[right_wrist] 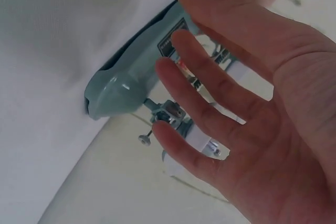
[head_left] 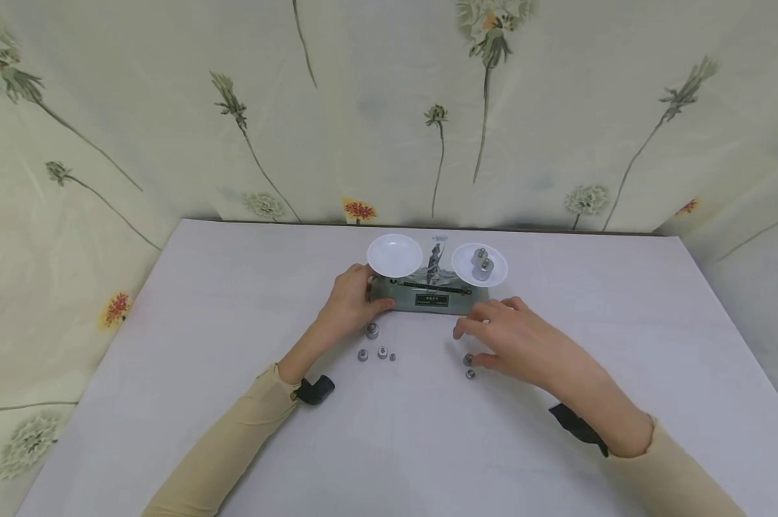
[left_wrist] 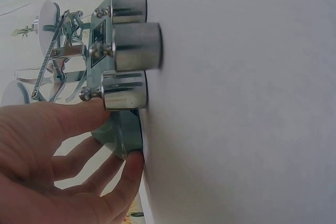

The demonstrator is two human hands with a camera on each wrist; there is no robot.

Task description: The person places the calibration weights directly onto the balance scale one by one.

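Observation:
A small green balance scale stands near the far edge of the table. My left hand grips the left end of its base, thumb in front and fingers round the end. The left pan holds nothing; metal weights stand on the right pan. My right hand hovers in front of the scale's right end, fingers spread and loosely bent. Its thumb is beside a small weight; whether they touch I cannot tell. Another small weight lies just nearer.
Several knobbed metal weights stand in front of the scale's left half, close to the left wrist. A pale cloth covers the table. Behind the far edge hangs a curtain printed with dandelions.

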